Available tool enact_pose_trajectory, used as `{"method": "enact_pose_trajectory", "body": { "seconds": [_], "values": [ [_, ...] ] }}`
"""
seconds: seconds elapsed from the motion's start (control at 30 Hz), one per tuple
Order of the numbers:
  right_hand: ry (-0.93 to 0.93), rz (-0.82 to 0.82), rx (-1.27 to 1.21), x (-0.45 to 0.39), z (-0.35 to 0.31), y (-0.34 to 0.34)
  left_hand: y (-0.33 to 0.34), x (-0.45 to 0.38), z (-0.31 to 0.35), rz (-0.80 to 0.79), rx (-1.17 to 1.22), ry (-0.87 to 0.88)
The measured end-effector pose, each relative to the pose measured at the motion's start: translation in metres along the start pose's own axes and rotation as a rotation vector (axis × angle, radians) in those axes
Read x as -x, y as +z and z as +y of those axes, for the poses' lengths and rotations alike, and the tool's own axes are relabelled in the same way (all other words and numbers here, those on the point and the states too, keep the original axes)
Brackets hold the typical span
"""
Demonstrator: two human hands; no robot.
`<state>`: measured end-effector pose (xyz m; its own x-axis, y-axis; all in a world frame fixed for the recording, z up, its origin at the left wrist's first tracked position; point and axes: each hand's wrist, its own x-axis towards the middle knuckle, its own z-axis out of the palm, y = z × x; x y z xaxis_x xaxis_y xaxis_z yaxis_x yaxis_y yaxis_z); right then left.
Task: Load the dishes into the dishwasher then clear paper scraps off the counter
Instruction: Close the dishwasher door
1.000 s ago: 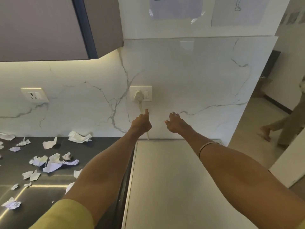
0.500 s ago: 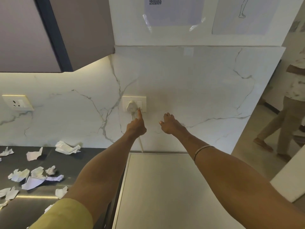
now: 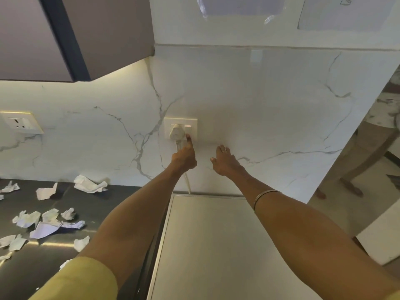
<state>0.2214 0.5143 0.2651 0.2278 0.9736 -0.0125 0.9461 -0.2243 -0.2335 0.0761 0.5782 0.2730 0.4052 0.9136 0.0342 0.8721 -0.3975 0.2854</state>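
Head view: your left hand points one finger at the switch on the wall socket, other fingers curled, holding nothing. Right hand, just right of the socket, fingers spread flat, empty. Likely powering the dishwasher; press next, then clear scraps. Paper scraps lie well left of the socket on the dark counter. Pale appliance top sits below it.

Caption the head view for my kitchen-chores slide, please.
Left hand presses a fingertip to the wall switch beside the plug; right hand open nearby; paper scraps litter the counter.
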Motion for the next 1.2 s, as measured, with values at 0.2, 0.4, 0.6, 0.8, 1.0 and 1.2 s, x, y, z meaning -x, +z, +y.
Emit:
{"method": "enact_pose_trajectory", "body": {
  "seconds": [0.2,0.4,0.6,0.8,1.0,1.2],
  "values": [
    [0.022,-0.006,0.004,0.020,-0.002,-0.002,-0.001,0.022,-0.007,-0.016,0.085,0.051],
    [0.036,0.006,0.034,0.043,-0.013,-0.009,-0.005,0.041,-0.018,0.041,0.078,0.051],
    [0.055,0.019,0.034,0.065,-0.030,-0.009,-0.018,0.068,-0.019,0.146,0.046,0.203],
    [0.088,0.026,0.022,0.091,-0.044,0.002,-0.013,0.092,-0.028,0.035,-0.003,0.215],
    [0.118,0.011,0.027,0.115,-0.044,0.009,-0.008,0.124,-0.033,-0.027,-0.022,0.187],
    [0.103,-0.014,0.033,0.148,-0.042,0.015,-0.007,0.164,-0.029,-0.026,-0.025,0.154]
  ]
}}
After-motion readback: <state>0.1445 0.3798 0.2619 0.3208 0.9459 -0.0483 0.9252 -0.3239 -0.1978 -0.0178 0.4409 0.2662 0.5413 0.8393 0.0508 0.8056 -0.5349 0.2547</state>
